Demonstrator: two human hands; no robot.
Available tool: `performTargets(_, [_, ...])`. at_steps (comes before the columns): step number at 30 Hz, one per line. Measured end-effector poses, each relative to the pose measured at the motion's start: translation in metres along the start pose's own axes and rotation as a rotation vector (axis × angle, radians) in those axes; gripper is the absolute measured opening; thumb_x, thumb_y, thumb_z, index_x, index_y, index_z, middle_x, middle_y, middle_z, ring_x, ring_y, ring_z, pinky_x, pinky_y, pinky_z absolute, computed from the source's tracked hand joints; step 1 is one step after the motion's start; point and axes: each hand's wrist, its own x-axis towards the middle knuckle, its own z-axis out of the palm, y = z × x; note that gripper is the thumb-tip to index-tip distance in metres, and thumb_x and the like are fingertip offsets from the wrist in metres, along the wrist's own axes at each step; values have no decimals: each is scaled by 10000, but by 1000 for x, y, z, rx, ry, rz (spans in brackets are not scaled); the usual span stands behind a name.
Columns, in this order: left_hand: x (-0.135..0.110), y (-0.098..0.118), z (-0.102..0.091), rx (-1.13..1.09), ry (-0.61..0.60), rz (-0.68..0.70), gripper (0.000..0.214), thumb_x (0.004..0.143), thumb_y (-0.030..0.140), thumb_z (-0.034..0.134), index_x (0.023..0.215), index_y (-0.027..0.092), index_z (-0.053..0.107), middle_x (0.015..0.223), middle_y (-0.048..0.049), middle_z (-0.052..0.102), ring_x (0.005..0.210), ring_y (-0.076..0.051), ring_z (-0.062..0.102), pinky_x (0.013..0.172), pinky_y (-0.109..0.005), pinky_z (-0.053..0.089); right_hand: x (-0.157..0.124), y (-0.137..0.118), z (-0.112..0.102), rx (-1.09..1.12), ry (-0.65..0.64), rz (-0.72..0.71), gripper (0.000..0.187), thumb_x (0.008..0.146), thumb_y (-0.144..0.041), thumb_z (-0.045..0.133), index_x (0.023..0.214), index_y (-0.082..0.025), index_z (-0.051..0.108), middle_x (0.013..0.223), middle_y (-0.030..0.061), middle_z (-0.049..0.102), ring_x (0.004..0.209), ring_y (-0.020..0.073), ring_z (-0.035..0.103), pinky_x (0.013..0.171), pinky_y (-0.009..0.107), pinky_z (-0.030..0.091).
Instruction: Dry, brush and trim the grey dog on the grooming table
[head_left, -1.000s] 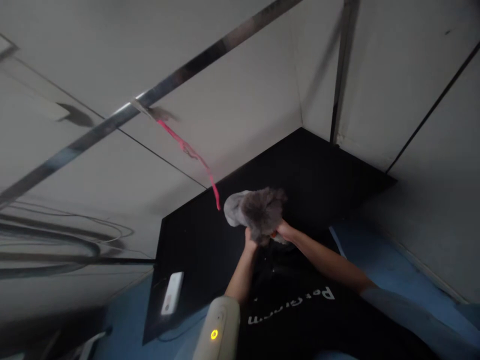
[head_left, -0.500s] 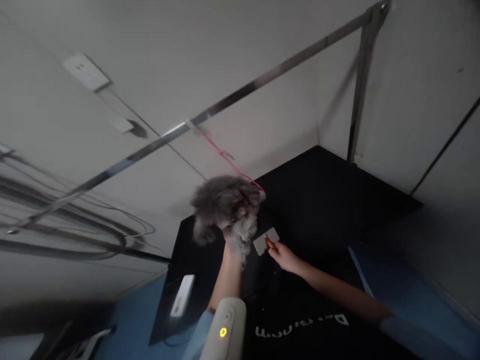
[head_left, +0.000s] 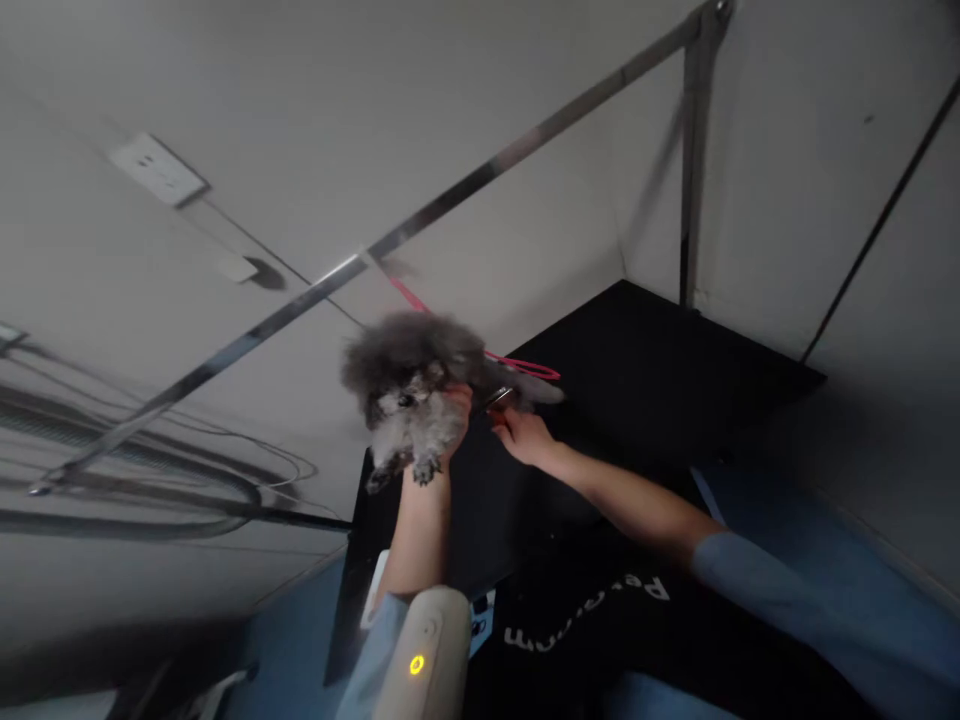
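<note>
A fluffy grey dog [head_left: 409, 352] is up on the black table, its head turned toward me and its forelegs lifted off the surface. My left hand [head_left: 457, 410] is closed around its chest and foreleg area, partly hidden by fur. In my right hand [head_left: 523, 435] is a slicker brush [head_left: 498, 398], seen edge-on at the dog's side; its handle is mostly hidden by my fingers. A pink cord [head_left: 529, 368] passes behind the dog and loops near its rear.
The black grooming table [head_left: 600, 340] stands against a pale wall. A metal bar [head_left: 450, 200] crosses above it, with the cord tied on. A white object [head_left: 375, 590] lies beside my left forearm. Hoses [head_left: 150, 460] run along the wall at left.
The dog has been raised and turned, so its face and forepaws show. My right hand has moved up and left, bringing the brush from open space to the dog's side.
</note>
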Motion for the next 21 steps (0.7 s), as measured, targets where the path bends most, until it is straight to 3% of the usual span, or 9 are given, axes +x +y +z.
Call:
performTargets(3, [-9, -3, 16, -198, -16, -79, 251, 933, 33, 283, 812, 212, 409, 619, 39, 565, 473, -49, 568, 453, -109, 438, -8, 21, 0, -36, -74, 114, 399, 980, -429, 353, 1163, -161, 585, 1092, 136, 699, 1026, 255, 665, 845, 317, 456])
performTargets(6, [-12, -4, 25, -193, 6, -76, 242, 924, 23, 314, 787, 198, 410, 601, 45, 562, 443, -28, 560, 447, -81, 429, -20, 34, 8, -23, -96, 145, 382, 982, -424, 357, 1045, -165, 630, 970, 115, 727, 935, 238, 688, 803, 302, 460])
performTargets(9, [-9, 0, 25, -145, 14, -48, 228, 952, 115, 362, 753, 190, 445, 603, 30, 577, 443, -30, 568, 432, -76, 426, -6, 40, 1, 74, -53, 38, 331, 952, -469, 434, 1071, -221, 617, 1103, 65, 701, 1085, 208, 637, 901, 274, 423])
performTargets(11, [-3, 4, 19, -74, 6, -38, 237, 953, 167, 410, 727, 192, 477, 601, 22, 586, 445, -40, 567, 422, -92, 426, 12, 51, -9, 174, -28, 72, 296, 941, -439, 471, 1113, -234, 597, 1200, 57, 659, 1181, 210, 582, 958, 284, 396])
performTargets(13, [3, 6, 8, 33, 20, -30, 240, 940, 210, 466, 704, 194, 511, 571, 23, 571, 413, -50, 535, 405, -121, 416, 21, 71, -13, 212, -25, 190, 262, 936, -382, 484, 1090, -202, 596, 1186, 95, 655, 1172, 241, 583, 959, 329, 402])
performTargets(16, [8, 0, -21, 187, 91, -16, 286, 916, 355, 513, 683, 195, 550, 545, 10, 558, 401, -80, 508, 424, -182, 433, 10, 108, -3, 250, -31, 374, 202, 906, -298, 511, 1022, -152, 588, 1022, 142, 682, 1017, 271, 644, 870, 369, 444])
performTargets(19, [11, -27, -61, 274, 172, -56, 401, 850, 555, 524, 715, 188, 607, 648, -50, 647, 552, -165, 613, 558, -281, 518, -19, 135, 15, 348, -4, 471, 237, 884, -266, 506, 1100, -169, 530, 903, 88, 670, 855, 212, 658, 766, 322, 466])
performTargets(21, [15, -55, -89, 294, 265, -81, 372, 821, 514, 565, 704, 166, 623, 628, -70, 650, 558, -192, 619, 582, -320, 525, -39, 146, 21, 444, -6, 492, 264, 864, -305, 513, 1100, -186, 513, 797, 34, 636, 718, 173, 636, 664, 286, 469])
